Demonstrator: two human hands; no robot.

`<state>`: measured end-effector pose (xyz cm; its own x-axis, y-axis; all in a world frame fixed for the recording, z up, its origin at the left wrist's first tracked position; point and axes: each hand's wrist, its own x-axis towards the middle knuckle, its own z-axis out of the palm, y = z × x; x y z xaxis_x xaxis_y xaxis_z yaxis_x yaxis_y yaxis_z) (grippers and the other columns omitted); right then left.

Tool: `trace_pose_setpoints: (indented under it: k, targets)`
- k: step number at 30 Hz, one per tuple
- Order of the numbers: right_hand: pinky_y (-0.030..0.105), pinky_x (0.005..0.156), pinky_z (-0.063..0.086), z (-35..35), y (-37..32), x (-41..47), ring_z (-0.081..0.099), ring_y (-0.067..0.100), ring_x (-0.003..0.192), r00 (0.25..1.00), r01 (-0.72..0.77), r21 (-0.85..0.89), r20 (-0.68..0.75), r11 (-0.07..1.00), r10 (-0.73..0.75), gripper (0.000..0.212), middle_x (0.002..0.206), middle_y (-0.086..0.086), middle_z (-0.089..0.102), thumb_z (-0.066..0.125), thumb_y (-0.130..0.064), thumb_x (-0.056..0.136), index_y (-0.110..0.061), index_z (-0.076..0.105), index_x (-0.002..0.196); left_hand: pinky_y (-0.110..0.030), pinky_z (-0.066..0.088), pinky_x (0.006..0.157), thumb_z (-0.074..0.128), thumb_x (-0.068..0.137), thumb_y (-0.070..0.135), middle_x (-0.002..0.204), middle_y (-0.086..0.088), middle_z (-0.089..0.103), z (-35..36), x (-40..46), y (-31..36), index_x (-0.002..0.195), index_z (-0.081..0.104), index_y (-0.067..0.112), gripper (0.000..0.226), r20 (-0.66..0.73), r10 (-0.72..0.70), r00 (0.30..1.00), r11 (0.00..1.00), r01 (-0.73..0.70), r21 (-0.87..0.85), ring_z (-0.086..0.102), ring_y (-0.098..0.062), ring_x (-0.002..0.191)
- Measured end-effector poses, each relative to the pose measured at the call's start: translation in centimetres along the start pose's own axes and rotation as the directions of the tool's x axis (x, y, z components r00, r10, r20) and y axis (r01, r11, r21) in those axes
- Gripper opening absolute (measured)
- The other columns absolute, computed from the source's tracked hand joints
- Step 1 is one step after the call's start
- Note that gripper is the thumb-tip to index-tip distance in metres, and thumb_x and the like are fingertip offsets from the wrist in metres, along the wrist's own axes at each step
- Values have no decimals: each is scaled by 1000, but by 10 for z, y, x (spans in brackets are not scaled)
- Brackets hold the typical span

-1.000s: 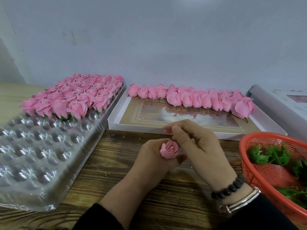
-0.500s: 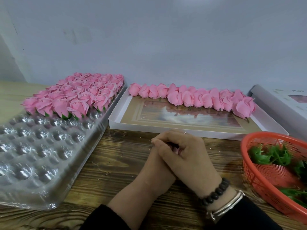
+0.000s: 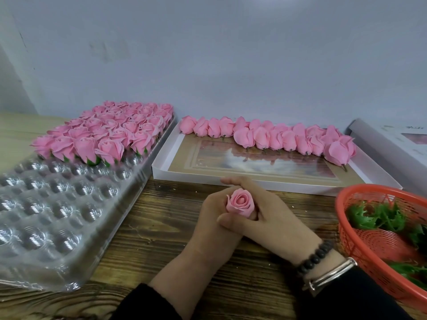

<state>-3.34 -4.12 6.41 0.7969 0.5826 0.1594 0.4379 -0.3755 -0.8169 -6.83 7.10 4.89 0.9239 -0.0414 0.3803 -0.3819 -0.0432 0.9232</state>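
Pink and soft-looking, the rose [image 3: 240, 204] sits between your two hands, low over the wooden table [image 3: 161, 227] and just in front of the white box [image 3: 161, 173]. Its open top faces up at you. Its bottom end is hidden inside your hands, so you cannot see if it has a stem.

Your left hand [image 3: 213, 224] is curled round the rose from the left. Its fingers are tucked behind the flower and cannot be seen. Your right hand [image 3: 275, 215] is curled round it from the right, with one finger bent over the far side and the thumb lying across your left hand. Both hands hold the rose snugly.

On your right wrist are a dark bead band [image 3: 314, 255] and a silver band [image 3: 330, 274].

A row of pink roses [image 3: 265, 137] lies along the back of the white box. On the left, a clear tray [image 3: 57, 215] has more pink roses [image 3: 111, 132] at its far end, and its left side is cut off. On the right, a red basket [image 3: 342, 204] of green leaves [image 3: 379, 218] is cut off too.
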Motion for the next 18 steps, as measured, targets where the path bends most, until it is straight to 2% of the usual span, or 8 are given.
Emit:
trace_pose_setpoints:
  k: [2,4,6,9,12,13,15,18]
  targets:
    - [6,80,42,-4,2,-2,56,-12,95,1000,7,52,9,999,-7,69,99,-28,63,73,-57,54,-46,47,118,-19,50,62,59,80,-11,74,-11,63,-2,1,1,80,62,-5,7,-15,-13,1000,1000,13,1,59,-13,70]
    - [11,86,44,-5,0,-4,57,-7,101,998,50,156,-33,986,-45,66,106,-20,64,74,-49,58,-40,52,119,-16,51,64,63,80,-5,76,-1,68,-4,2,0,82,65,9,14,-37,-13,999,998,16,58,63,-8,72]
    - [18,88,48,-5,-4,-5,60,0,103,988,125,270,-124,955,-94,48,109,-13,67,68,-46,69,-33,60,115,-13,49,64,66,78,-1,75,6,70,-5,2,0,80,64,22,22,-50,-27,998,995,32,95,65,-6,74]
    - [14,78,49,1,-13,-4,65,4,93,960,202,292,-247,935,-130,24,98,-10,71,54,-35,83,-28,69,100,-14,51,67,69,78,6,77,10,70,-3,-1,-1,82,64,26,21,-43,-61,997,989,66,133,66,-5,78]
    - [17,77,49,11,-17,-3,65,2,84,945,181,197,-305,964,-116,23,88,-13,71,48,-31,83,-32,71,85,-15,52,67,62,84,7,76,8,68,0,0,-1,81,62,27,20,-49,-49,998,975,58,215,66,-7,78]
    - [18,80,48,15,-17,-3,64,1,85,941,165,125,-316,978,-118,24,87,-15,71,47,-31,83,-33,71,83,-18,52,67,58,86,4,74,9,66,0,0,-2,79,61,27,23,-42,-45,998,981,52,188,65,-7,76]
    - [19,88,44,21,-16,-2,61,2,93,928,139,-56,-340,989,-150,27,90,-16,70,45,-31,83,-29,72,86,-27,53,70,51,87,-3,73,6,65,2,-1,1,78,61,21,27,-31,-92,995,996,92,0,64,-10,76]
    - [26,88,46,26,-17,-3,58,7,93,905,113,-231,-377,966,-196,41,92,-12,69,34,-38,81,-24,71,90,-20,53,61,36,90,-12,66,3,66,4,-4,0,80,59,5,30,-3,-128,992,976,126,-176,64,-9,67]
